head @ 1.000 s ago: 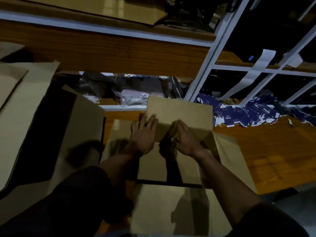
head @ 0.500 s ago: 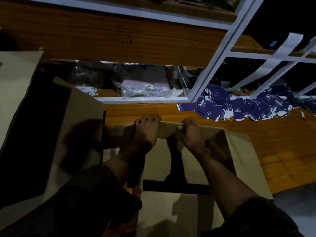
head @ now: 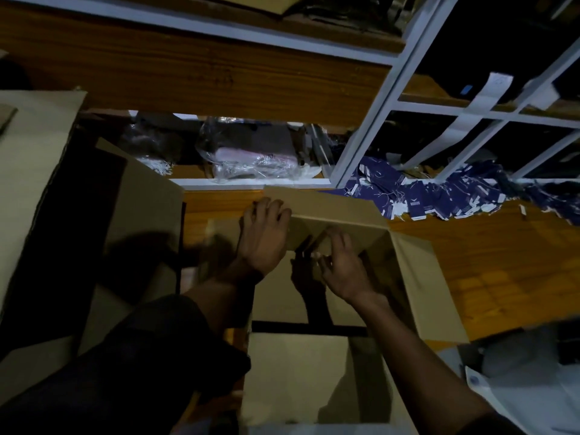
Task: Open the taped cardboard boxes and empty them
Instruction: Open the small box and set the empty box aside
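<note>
An open brown cardboard box (head: 417, 277) stands on the wooden table in front of me, its inside dark and seemingly bare. Its far flap (head: 326, 211) is folded outward and away. My left hand (head: 263, 237) grips the left end of that flap's fold, fingers curled over the edge. My right hand (head: 342, 265) is just inside the far wall below the flap, fingers bent and pinching something small and pale that I cannot identify. The near flap (head: 301, 372) lies toward me.
A second, larger open cardboard box (head: 144, 196) stands to the left. A pile of dark blue tags (head: 439, 199) lies on the wooden table (head: 502, 259) at the right. A white metal shelf frame (head: 376, 114) and plastic-wrapped bundles (head: 251, 155) sit behind.
The far flap, upright a second ago, was pressed down and now lies folded outward. My right hand has dropped from the flap's edge to inside the far wall.
</note>
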Motion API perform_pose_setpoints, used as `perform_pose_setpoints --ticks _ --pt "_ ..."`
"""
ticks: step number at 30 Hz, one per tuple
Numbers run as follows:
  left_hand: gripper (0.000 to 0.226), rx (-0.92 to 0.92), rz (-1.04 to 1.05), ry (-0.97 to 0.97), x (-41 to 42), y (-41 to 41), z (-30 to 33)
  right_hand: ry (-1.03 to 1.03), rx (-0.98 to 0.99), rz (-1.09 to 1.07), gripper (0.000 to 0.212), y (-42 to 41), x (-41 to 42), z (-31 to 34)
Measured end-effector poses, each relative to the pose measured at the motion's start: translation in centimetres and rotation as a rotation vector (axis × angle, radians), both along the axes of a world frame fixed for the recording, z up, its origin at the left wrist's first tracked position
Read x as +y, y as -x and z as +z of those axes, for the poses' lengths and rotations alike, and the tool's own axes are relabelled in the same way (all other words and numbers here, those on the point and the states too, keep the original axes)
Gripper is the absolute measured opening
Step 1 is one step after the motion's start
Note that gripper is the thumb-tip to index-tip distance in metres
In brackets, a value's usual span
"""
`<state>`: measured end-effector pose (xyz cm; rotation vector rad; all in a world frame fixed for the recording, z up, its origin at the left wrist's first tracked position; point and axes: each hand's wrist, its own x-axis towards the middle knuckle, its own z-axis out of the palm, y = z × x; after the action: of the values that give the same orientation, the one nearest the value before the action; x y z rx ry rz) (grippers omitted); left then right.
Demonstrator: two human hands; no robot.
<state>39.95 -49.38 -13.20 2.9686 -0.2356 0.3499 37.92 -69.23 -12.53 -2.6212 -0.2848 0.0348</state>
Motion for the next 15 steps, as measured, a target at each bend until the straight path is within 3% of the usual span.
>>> perform_pose_setpoints --ticks 3,7,12,15 --pt "0.039 0.029 -0.142 -0.028 -1.4 4.1 0.7 0.125 0.128 0.048 0.038 2.5 -2.0 0.4" --pt "0.027 0.248 -0.235 0.058 -2.8 10.3 1.9 0.162 0.296 0.151 0.028 6.1 -3.8 1.7" --pt "0.039 0.332 -0.246 -0.046 -4.4 16.4 2.7 0.166 0.282 0.189 0.049 11.0 -4.9 2.9" --pt "0.052 0.351 -0.248 -0.11 -4.2 19.0 1.3 0.3 0.34 0.26 0.071 13.4 -5.6 2.7"
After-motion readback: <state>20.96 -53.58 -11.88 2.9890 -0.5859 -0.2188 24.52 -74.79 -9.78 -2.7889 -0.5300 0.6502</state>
